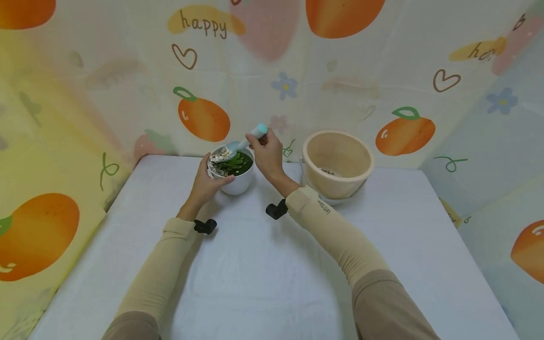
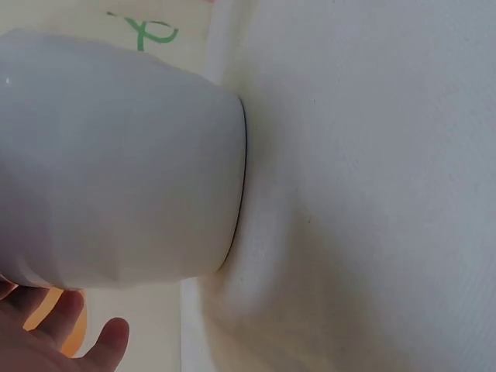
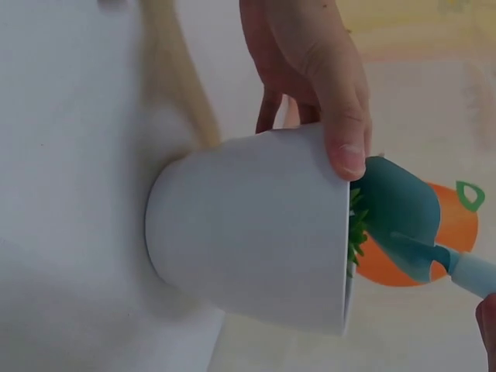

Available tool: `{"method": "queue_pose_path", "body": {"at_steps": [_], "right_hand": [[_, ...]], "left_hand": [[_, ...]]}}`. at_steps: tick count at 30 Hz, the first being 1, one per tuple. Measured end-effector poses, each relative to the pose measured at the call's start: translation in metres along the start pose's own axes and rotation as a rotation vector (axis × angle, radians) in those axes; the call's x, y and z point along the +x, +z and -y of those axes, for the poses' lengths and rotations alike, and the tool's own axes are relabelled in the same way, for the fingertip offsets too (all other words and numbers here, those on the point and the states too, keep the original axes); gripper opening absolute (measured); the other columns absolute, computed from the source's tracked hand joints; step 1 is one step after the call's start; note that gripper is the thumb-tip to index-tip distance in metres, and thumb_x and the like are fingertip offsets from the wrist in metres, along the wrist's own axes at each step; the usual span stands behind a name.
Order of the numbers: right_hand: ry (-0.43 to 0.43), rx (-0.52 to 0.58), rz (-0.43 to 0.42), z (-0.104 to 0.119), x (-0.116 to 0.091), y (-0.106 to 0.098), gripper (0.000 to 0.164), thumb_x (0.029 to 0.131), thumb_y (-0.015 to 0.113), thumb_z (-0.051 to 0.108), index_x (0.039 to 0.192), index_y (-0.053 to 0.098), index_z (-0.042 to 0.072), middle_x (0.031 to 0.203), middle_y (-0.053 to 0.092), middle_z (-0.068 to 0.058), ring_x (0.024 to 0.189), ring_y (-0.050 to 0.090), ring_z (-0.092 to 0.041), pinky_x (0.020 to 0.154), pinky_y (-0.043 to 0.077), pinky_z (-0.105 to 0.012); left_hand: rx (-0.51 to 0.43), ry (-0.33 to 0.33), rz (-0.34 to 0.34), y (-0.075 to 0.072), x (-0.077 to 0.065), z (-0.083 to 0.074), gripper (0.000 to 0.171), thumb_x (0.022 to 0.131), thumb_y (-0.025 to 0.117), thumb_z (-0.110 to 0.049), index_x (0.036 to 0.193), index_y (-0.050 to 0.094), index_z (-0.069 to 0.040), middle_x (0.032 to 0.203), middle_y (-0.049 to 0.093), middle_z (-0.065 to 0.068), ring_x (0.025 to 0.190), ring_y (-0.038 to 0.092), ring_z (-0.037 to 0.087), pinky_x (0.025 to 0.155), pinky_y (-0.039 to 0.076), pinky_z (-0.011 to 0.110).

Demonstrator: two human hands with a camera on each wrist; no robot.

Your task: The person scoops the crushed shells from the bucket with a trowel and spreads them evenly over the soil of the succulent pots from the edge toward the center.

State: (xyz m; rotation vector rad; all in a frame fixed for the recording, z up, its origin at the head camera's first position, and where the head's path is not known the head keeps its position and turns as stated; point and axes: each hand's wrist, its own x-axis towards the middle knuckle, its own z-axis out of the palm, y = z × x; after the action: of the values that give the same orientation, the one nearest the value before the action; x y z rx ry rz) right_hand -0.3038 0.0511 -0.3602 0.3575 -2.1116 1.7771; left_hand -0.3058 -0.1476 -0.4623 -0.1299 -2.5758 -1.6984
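Note:
A white flowerpot (image 1: pixel 236 185) stands upright on the table with a green succulent (image 1: pixel 235 163) and dark soil in it. My left hand (image 1: pixel 205 184) holds the pot at its left side, thumb along the near rim and fingers on the far side. In my right hand (image 1: pixel 267 153) I grip the pale blue handle of a small garden trowel (image 1: pixel 231 147). The trowel's blade is tilted over the left part of the pot, with whitish pebbles (image 1: pixel 220 155) at it. In the right wrist view the blue blade (image 3: pixel 399 209) stands just above the leaves.
To the right of the pot stands a beige bucket (image 1: pixel 337 184) with a wire handle and a few pebbles (image 1: pixel 327 172) at its bottom. A white cloth covers the table (image 1: pixel 255 283). Behind hangs a patterned cloth (image 1: pixel 255 94) close to the table's back edge.

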Motion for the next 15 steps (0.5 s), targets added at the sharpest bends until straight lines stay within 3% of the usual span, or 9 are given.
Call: {"method": "queue_pose_path", "body": {"at_steps": [10, 15], "right_hand": [[-0.030, -0.035, -0.012, -0.0008, 0.0023, -0.0015, 0.025, 0.095, 0.063, 0.021, 0.107, 0.059, -0.001, 0.099, 0.070, -0.019, 0.090, 0.069, -0.028, 0.079, 0.057, -0.024], [-0.015, -0.045, -0.017, -0.0038, 0.0008, -0.0014, 0.026, 0.095, 0.064, 0.021, 0.109, 0.059, -0.001, 0.098, 0.070, -0.019, 0.088, 0.069, -0.028, 0.078, 0.056, -0.024]], "left_hand": [[0.054, 0.048, -0.068, 0.0044, -0.0030, -0.0042, 0.111, 0.075, 0.083, -0.040, 0.155, 0.013, -0.007, 0.159, 0.024, 0.016, 0.146, 0.025, 0.033, 0.119, 0.021, 0.055], [0.097, 0.060, -0.039, -0.0010, -0.0036, -0.0049, 0.110, 0.076, 0.082, -0.039, 0.155, 0.014, -0.005, 0.157, 0.027, 0.019, 0.144, 0.028, 0.034, 0.118, 0.023, 0.056]]}}
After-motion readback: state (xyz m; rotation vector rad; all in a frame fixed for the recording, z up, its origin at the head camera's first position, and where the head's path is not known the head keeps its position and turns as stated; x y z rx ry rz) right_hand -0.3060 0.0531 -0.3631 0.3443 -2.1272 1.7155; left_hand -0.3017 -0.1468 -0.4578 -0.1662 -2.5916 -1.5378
